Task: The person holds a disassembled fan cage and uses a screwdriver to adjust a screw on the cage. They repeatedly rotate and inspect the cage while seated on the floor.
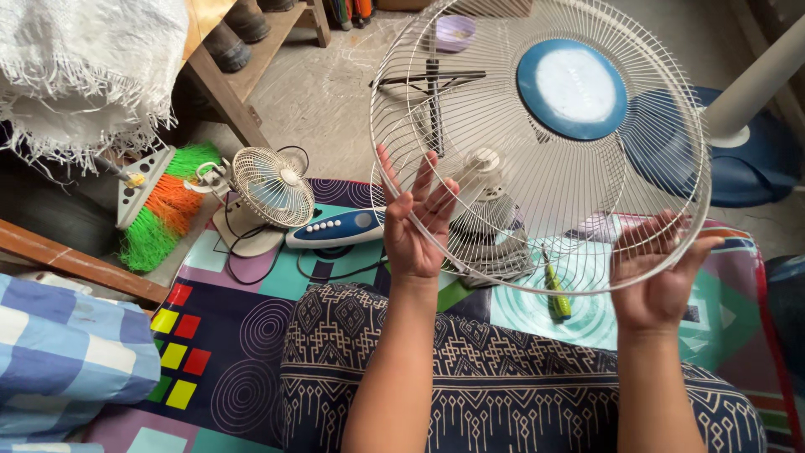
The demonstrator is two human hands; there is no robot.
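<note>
- Head view: a round white wire fan guard [537, 159] with a blue centre disc [572, 89] is held up between both hands, tilted, its face toward the camera.
- Left hand [415, 222]: open, fingers spread upward, palm pressed against the guard's lower-left rim; no closed grip.
- Right hand [658, 268]: open likewise, fingers cupping the lower-right rim from beneath.
- Both hands sit equally near the rim, on opposite sides of it.
- Below the guard: a fan motor head [486, 205], a green-handled screwdriver [555, 294] and a small desk fan [270, 189] on a patterned mat [243, 335].
- Open room lies above the guard; a pedestal base [738, 151] stands close at right.
</note>
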